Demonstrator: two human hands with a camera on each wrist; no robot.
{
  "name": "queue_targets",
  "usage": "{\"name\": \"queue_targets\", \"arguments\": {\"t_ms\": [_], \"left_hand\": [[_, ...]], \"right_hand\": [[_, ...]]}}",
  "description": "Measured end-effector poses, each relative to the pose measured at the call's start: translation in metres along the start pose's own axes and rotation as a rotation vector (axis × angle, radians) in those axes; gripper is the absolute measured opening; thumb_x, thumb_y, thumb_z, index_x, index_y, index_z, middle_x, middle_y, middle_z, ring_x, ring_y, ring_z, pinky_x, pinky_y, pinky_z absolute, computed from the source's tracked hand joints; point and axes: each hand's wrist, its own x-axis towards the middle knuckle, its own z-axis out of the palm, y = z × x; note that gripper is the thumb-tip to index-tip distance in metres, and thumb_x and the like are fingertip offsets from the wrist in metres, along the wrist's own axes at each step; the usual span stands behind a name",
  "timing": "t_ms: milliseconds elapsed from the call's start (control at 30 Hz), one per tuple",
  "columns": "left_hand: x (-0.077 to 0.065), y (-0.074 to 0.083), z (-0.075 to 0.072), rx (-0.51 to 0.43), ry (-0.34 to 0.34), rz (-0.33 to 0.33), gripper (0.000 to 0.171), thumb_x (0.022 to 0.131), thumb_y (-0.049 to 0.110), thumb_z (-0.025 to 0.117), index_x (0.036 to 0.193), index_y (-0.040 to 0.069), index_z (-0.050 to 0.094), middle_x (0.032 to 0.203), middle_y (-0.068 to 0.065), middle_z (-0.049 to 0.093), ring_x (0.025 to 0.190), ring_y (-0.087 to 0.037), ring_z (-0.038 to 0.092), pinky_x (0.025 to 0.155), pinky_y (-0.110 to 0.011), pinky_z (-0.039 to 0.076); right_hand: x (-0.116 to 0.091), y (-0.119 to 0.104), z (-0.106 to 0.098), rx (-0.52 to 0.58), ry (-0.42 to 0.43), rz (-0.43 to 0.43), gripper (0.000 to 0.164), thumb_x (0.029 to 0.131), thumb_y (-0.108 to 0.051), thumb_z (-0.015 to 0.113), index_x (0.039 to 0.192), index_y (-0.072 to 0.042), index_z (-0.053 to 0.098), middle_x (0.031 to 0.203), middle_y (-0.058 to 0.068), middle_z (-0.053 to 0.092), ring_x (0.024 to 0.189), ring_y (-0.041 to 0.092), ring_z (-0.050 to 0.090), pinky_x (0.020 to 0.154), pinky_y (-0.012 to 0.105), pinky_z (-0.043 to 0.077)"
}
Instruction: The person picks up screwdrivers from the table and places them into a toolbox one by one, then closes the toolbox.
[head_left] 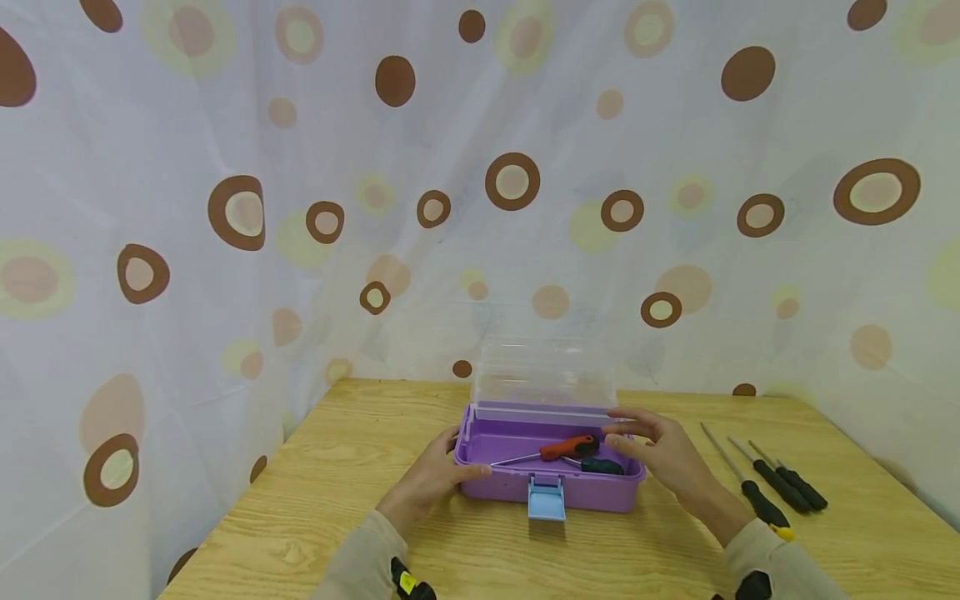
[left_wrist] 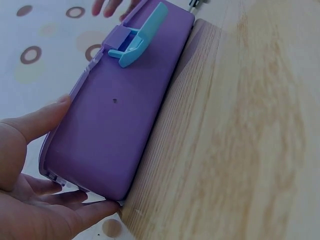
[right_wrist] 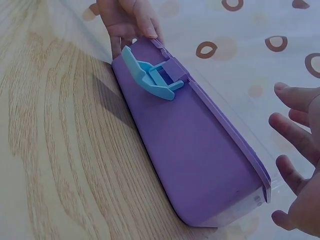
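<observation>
A purple plastic toolbox (head_left: 510,486) stands on the table with its clear lid (head_left: 543,371) raised at the back and its light blue latch (head_left: 547,500) hanging unfastened at the front. Inside lie a screwdriver with a red and black handle (head_left: 566,448) and another with a dark green handle (head_left: 602,467). My left hand (head_left: 429,477) holds the box's left end, thumb on the front rim and fingers against the end wall. Over the right end, my right hand (head_left: 667,457) hovers with fingers loosely extended and holds nothing; the right wrist view shows it apart from the box wall.
To the right of the box, several screwdrivers lie on the wooden table (head_left: 337,517), the nearest having a black and yellow handle (head_left: 767,508). A white curtain (head_left: 450,125) with brown dots hangs behind the table and along its left side.
</observation>
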Motion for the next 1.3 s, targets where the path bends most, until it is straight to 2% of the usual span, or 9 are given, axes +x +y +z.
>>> {"name": "queue_targets", "arguments": {"t_ms": [133, 267, 567, 800, 933, 1000, 1167, 1300], "left_hand": [[-0.001, 0.001, -0.001, -0.011, -0.004, -0.002, 0.096, 0.084, 0.011, 0.086, 0.159, -0.005, 0.027, 0.158, -0.031, 0.034, 0.14, -0.047, 0.041, 0.115, -0.058, 0.034], [-0.001, 0.002, -0.001, -0.022, -0.012, 0.001, 0.095, 0.085, 0.009, 0.086, 0.159, -0.005, 0.027, 0.158, -0.031, 0.034, 0.138, -0.047, 0.043, 0.114, -0.058, 0.036], [-0.001, 0.004, 0.0, -0.039, -0.02, -0.003, 0.096, 0.085, 0.01, 0.086, 0.16, -0.003, 0.027, 0.16, -0.03, 0.031, 0.139, -0.046, 0.042, 0.115, -0.057, 0.036], [-0.002, 0.002, 0.0, -0.011, -0.008, -0.014, 0.096, 0.085, 0.011, 0.086, 0.16, -0.002, 0.028, 0.159, -0.029, 0.033, 0.139, -0.046, 0.042, 0.115, -0.058, 0.035], [-0.001, 0.001, 0.0, 0.004, 0.0, -0.02, 0.095, 0.085, 0.012, 0.086, 0.16, -0.002, 0.028, 0.159, -0.028, 0.034, 0.14, -0.046, 0.042, 0.115, -0.059, 0.035], [-0.001, 0.001, 0.0, 0.001, 0.002, -0.024, 0.096, 0.085, 0.012, 0.087, 0.16, -0.001, 0.028, 0.16, -0.028, 0.033, 0.14, -0.045, 0.041, 0.115, -0.059, 0.035], [-0.002, 0.003, 0.0, -0.008, 0.0, -0.028, 0.097, 0.085, 0.013, 0.087, 0.16, 0.0, 0.028, 0.161, -0.028, 0.031, 0.141, -0.046, 0.04, 0.115, -0.059, 0.035], [-0.003, 0.003, 0.0, 0.005, 0.005, -0.024, 0.096, 0.085, 0.013, 0.087, 0.16, -0.001, 0.029, 0.16, -0.028, 0.032, 0.142, -0.046, 0.039, 0.115, -0.06, 0.034]], "right_hand": [[0.001, -0.002, -0.001, -0.01, -0.005, -0.01, 0.051, 0.1, -0.02, 0.071, 0.145, -0.001, 0.055, 0.129, 0.021, 0.068, 0.127, 0.038, 0.055, 0.102, 0.067, 0.037], [0.001, -0.003, -0.002, -0.029, 0.0, -0.019, 0.051, 0.101, -0.02, 0.07, 0.145, -0.001, 0.055, 0.129, 0.02, 0.068, 0.128, 0.038, 0.055, 0.101, 0.062, 0.041], [-0.006, -0.001, -0.012, -0.091, -0.009, -0.022, 0.048, 0.102, -0.023, 0.069, 0.144, -0.003, 0.057, 0.128, 0.018, 0.068, 0.12, 0.033, 0.06, 0.098, 0.057, 0.044], [-0.016, 0.008, -0.025, -0.131, -0.013, -0.019, 0.05, 0.104, -0.026, 0.066, 0.146, -0.003, 0.054, 0.13, 0.017, 0.067, 0.125, 0.036, 0.056, 0.099, 0.065, 0.043], [-0.019, 0.013, -0.033, -0.151, 0.007, -0.011, 0.051, 0.104, -0.027, 0.065, 0.147, -0.003, 0.053, 0.13, 0.017, 0.067, 0.127, 0.037, 0.054, 0.099, 0.065, 0.043], [-0.021, 0.013, -0.037, -0.176, 0.021, -0.007, 0.05, 0.104, -0.027, 0.065, 0.148, -0.005, 0.054, 0.13, 0.015, 0.067, 0.125, 0.033, 0.056, 0.1, 0.061, 0.045], [-0.027, 0.012, -0.048, -0.236, 0.05, -0.005, 0.049, 0.105, -0.027, 0.064, 0.148, -0.005, 0.054, 0.129, 0.011, 0.068, 0.115, 0.011, 0.061, 0.097, 0.051, 0.049], [-0.033, 0.014, -0.058, -0.229, 0.059, 0.027, 0.055, 0.105, -0.03, 0.064, 0.151, -0.004, 0.05, 0.131, 0.013, 0.067, 0.113, 0.005, 0.058, 0.096, 0.062, 0.048]]}}
